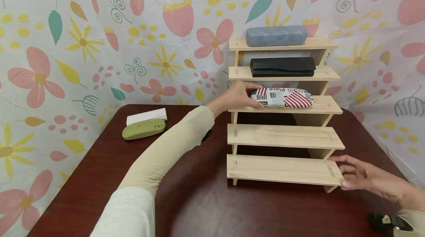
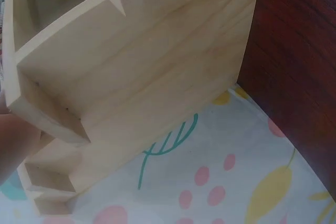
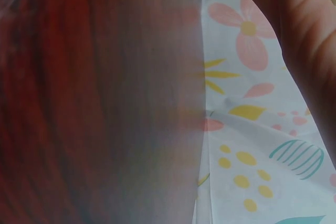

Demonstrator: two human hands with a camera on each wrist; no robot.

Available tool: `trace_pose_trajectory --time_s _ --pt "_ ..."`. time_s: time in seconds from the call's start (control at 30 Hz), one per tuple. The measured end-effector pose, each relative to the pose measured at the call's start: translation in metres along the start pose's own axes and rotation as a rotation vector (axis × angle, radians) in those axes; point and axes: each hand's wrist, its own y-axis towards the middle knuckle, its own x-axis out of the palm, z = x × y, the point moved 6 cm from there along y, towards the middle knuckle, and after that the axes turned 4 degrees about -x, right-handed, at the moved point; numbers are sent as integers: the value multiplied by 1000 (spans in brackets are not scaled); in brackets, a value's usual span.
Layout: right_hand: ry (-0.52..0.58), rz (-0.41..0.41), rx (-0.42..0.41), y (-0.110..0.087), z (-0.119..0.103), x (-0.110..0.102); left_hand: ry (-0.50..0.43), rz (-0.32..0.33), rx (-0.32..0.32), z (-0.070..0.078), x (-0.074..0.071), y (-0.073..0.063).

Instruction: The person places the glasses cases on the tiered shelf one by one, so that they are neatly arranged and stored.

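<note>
Left hand (image 1: 239, 95) has the patterned case (image 1: 282, 98) by its left end, thumb at the front, fingers round the back; that's a grip, not just a touch. Case lies lengthwise along the middle tier of a five-tier wooden rack (image 1: 282, 167), printed side showing, with stripes and newspaper-style lettering. Can't tell from the head view if its full underside sits on the wood or is slightly raised. Right hand (image 1: 363, 176) grips the right end of the lowest tier, thumb at the front corner, index finger reaching behind; the other fingers are bent. Tier above the patterned case carries a black case (image 1: 282, 67) with a flap front; top tier carries a blue-grey case (image 1: 276, 36). Both lie lengthwise. Well left of the rack, near the table's far left corner: green case (image 1: 144, 129) with a small glasses drawing, just in front of a white case (image 1: 146, 116); can't tell if they touch. Table (image 1: 206, 203) is dark red-brown, floral cloth (image 1: 83, 41) behind it. Dark watch (image 1: 390, 224) on the right wrist, pale sleeve (image 1: 169, 148) on the left arm. Left wrist cam mostly sees the rack's side panel; right wrist cam gets table, cloth and part of the hand, fingertips out of frame.
</note>
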Motion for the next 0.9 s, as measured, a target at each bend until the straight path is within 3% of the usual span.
trace_pose_trajectory --time_s 0.33,0.9 --pt "-15 12 10 0 0 0 76 5 -29 0 4 4" --pt "21 -8 -5 1 1 0 -13 -63 12 -1 8 -1"
